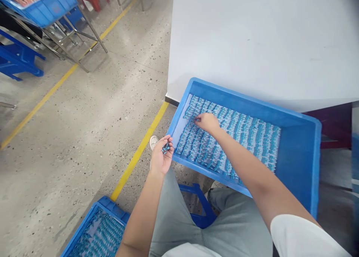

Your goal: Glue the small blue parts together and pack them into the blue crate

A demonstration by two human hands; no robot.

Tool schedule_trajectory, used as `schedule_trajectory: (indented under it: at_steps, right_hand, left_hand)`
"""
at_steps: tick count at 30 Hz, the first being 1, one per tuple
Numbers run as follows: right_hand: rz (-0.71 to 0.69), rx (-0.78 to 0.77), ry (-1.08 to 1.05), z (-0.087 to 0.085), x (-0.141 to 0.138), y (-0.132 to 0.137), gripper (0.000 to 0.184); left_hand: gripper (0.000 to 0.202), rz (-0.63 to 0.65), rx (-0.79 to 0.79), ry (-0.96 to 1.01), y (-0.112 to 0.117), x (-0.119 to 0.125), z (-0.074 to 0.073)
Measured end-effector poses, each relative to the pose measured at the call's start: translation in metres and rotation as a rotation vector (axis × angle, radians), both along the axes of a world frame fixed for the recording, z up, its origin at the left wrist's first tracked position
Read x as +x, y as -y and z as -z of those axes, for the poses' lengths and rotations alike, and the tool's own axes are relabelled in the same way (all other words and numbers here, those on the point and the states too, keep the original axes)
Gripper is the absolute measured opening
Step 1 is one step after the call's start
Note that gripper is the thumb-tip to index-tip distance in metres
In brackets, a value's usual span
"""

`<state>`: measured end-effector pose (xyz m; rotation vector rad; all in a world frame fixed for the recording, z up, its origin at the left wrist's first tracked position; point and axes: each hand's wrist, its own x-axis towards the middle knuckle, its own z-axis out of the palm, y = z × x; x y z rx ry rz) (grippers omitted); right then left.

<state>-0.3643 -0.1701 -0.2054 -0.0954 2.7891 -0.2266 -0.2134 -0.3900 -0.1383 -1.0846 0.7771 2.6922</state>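
Several small blue pieces (166, 148) lie in the curled fingers of my left hand (162, 154), which is at the left edge of a large blue plastic tray (300, 156). Rows of similar small blue-and-white pieces (241, 128) cover much of the tray's floor on a pale sheet. My right hand (206, 122) reaches over the tray, its fingertips pinched together at the left end of the rows. Whatever is between those fingertips is too small to make out. The tray sits across my lap, its far side against the table.
A white table (252, 44) stands beyond the tray. On the floor at lower left is a second blue crate (94, 208) with similar rows. A blue stool (203, 208) shows between my legs. Further off are a metal stand (81, 36) bearing a crate (53, 6) and another blue stool (18, 57).
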Motion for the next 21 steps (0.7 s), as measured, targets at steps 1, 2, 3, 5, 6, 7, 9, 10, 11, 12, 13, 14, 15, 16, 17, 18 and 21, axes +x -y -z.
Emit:
schedule_trajectory:
  at_steps: [1,2,3,5,6,7,9,10,11,12,13,14,15,16,17,18,21]
  right_hand:
    - [0.0,0.016,0.008,0.002,0.0,0.001,0.03]
    - [0.002,0.03,0.015,0.003,0.0,0.003,0.03]
    - [0.005,0.042,0.022,0.004,-0.001,0.004,0.03]
    - [0.008,0.058,0.036,0.006,-0.002,0.005,0.03]
    - [0.011,0.06,0.04,0.007,-0.002,0.006,0.029]
    - [0.012,0.062,0.044,0.008,-0.002,0.007,0.029]
    - [0.016,0.067,0.049,0.009,-0.002,0.008,0.03]
    - [0.017,0.068,0.05,0.01,-0.001,0.008,0.031]
    - [0.018,0.069,0.051,0.01,-0.001,0.009,0.031]
    - [0.018,0.07,0.051,0.01,-0.001,0.009,0.032]
    - [0.015,0.069,0.053,0.009,-0.001,0.009,0.032]
    - [0.012,0.068,0.054,0.008,-0.001,0.009,0.032]
    - [0.008,0.065,0.052,0.007,-0.001,0.009,0.032]
    - [0.006,0.057,0.042,0.005,-0.001,0.009,0.032]
    - [0.006,0.045,0.026,0.003,-0.002,0.01,0.032]
    - [0.009,0.031,0.01,0.001,-0.003,0.011,0.032]
    - [0.026,0.006,-0.025,-0.002,-0.008,0.018,0.032]
  left_hand:
    - [0.019,-0.001,-0.004,0.002,0.0,0.0,0.0]
    - [0.019,-0.001,-0.008,0.003,0.0,0.0,0.0]
    - [0.019,-0.002,-0.011,0.003,0.0,0.001,0.0]
    - [0.019,-0.005,-0.018,0.002,0.001,0.001,0.0]
    - [0.019,-0.006,-0.02,0.003,0.001,0.001,0.0]
    - [0.019,-0.008,-0.023,0.006,0.001,0.001,0.0]
    - [0.019,-0.01,-0.027,0.014,0.001,0.0,0.001]
    - [0.018,-0.01,-0.028,0.017,0.001,0.0,0.001]
    - [0.018,-0.01,-0.028,0.018,0.001,0.0,0.001]
    - [0.018,-0.01,-0.028,0.017,0.001,0.0,0.001]
    - [0.018,-0.01,-0.028,0.015,0.001,0.0,0.001]
    - [0.018,-0.012,-0.028,0.013,0.001,0.0,0.001]
    - [0.018,-0.014,-0.027,0.012,0.001,-0.001,0.001]
    - [0.017,-0.016,-0.025,0.012,0.001,-0.001,0.001]
    - [0.017,-0.017,-0.022,0.013,0.001,-0.001,0.001]
    - [0.017,-0.016,-0.019,0.014,0.001,-0.001,0.001]
    - [0.016,-0.016,-0.01,0.014,0.001,-0.001,0.001]
